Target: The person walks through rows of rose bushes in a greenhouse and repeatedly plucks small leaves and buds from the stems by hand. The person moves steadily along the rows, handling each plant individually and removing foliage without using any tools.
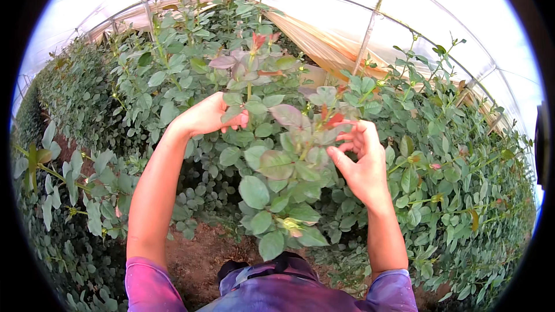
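My left hand [212, 116] reaches into the rose bush, its fingers curled at a rose stem [249, 90] that carries dark reddish leaves and a red young tip [258, 41]. Green leaves cover part of those fingers, so the grip is only partly visible. My right hand [362, 151] is to the right, thumb and fingers apart. Its index fingertip is beside or touching the red young leaves [333, 120] of another rose shoot. Between my forearms, leafy shoots lean towards me, one bearing a pale yellow-green rosebud [291, 225] low down near my waist.
Dense rose bushes [86, 91] fill the left, and more rose plants [459, 182] crowd the right. Stems with buds stick out sideways at both edges. Bare brown soil [204, 251] lies below. Behind stand a metal greenhouse post [368, 34] and a draped tan plastic sheet [316, 39].
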`<action>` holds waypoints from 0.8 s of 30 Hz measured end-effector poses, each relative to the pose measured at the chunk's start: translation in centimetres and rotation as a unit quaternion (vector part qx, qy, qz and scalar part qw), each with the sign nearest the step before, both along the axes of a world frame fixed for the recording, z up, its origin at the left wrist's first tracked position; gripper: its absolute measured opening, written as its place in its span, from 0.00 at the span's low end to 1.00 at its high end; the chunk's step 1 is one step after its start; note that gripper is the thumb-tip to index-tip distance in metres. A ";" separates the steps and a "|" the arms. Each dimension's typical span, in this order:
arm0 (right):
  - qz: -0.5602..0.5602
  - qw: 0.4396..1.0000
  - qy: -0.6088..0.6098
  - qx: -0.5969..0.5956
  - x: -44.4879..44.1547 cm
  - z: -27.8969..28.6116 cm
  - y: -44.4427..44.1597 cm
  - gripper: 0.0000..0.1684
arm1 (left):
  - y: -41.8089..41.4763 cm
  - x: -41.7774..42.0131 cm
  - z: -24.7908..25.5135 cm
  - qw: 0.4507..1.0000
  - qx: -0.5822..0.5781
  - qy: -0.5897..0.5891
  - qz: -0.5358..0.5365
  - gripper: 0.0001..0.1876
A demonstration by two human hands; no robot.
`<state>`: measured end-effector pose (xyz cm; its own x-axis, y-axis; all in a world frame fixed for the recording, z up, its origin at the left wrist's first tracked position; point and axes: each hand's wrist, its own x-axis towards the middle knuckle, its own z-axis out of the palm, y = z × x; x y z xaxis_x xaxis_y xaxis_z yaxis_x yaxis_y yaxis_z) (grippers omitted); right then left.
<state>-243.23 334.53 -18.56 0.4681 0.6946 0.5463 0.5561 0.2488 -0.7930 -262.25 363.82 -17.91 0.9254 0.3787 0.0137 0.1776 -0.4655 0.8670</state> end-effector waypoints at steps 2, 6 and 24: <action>-0.047 0.991 -0.085 -0.093 0.3 1.3 0.7 0.27 | 2.1 0.2 -0.1 0.994 -0.039 0.085 -0.050 0.08; 0.051 0.967 -0.181 -0.171 2.5 1.0 0.6 0.22 | 3.7 0.5 -0.5 0.976 -0.005 0.193 -0.098 0.13; -0.140 0.974 -0.173 -0.040 3.0 13.9 13.2 0.13 | 8.5 1.9 2.4 0.878 0.096 -0.361 0.299 0.23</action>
<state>-240.20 347.69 -4.65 0.4424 0.6133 0.6543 0.8306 -0.0050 -0.5569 -260.37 372.30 -15.49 0.2851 0.7205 0.6321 -0.1235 -0.6264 0.7696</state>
